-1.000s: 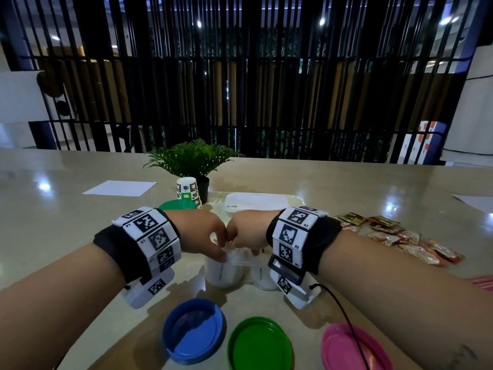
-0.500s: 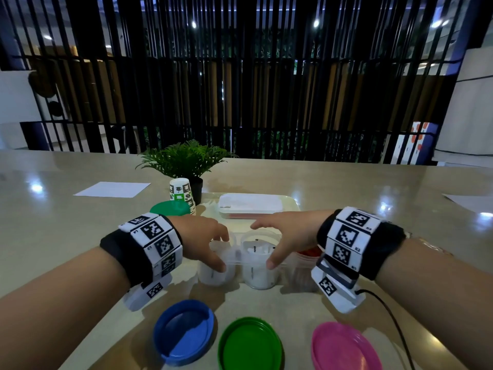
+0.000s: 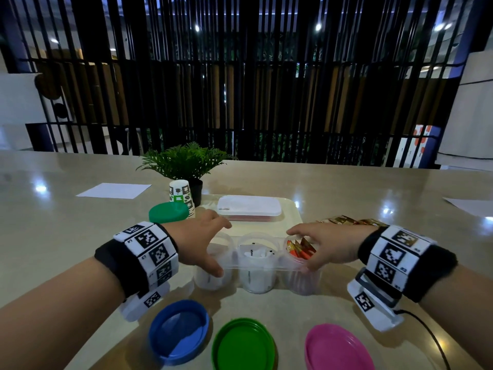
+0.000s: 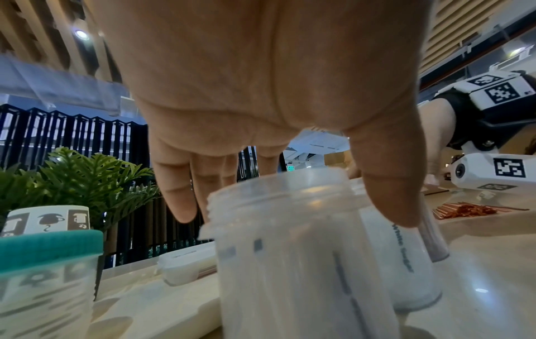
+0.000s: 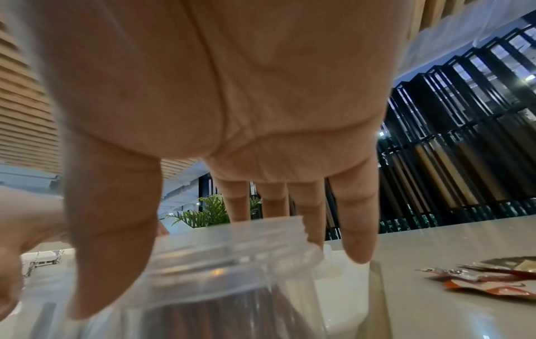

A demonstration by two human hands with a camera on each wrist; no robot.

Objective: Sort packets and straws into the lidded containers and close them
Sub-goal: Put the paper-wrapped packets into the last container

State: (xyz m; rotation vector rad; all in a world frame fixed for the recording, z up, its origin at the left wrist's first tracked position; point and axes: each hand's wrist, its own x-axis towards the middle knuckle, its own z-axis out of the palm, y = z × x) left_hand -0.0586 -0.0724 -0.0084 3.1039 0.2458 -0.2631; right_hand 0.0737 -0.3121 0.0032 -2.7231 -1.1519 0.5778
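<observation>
Three clear jars stand joined in a row on the table. My left hand (image 3: 221, 248) spans the left jar (image 4: 290, 263), thumb on its near side and fingers behind it; the jar looks white inside. The middle jar (image 3: 256, 263) holds white packets. Orange packets (image 3: 300, 249) stick up in the right jar (image 5: 217, 286), which my right hand (image 3: 298, 249) holds across the rim, thumb in front and fingers at the back. Blue lid (image 3: 178, 331), green lid (image 3: 244, 345) and pink lid (image 3: 337, 349) lie upturned nearest me. Loose packets (image 3: 346, 221) lie beyond my right wrist.
Behind the jars a pale tray (image 3: 293, 209) carries a white lidded box (image 3: 249, 208). A green-lidded container (image 3: 168, 212), a paper cup (image 3: 180, 192) and a potted plant (image 3: 186, 161) stand at the back left. Copper-coloured straws (image 4: 478, 209) lie on the table to the right.
My hands were fists touching above the middle jar. They have opened, moved apart and come down on the two outer jars.
</observation>
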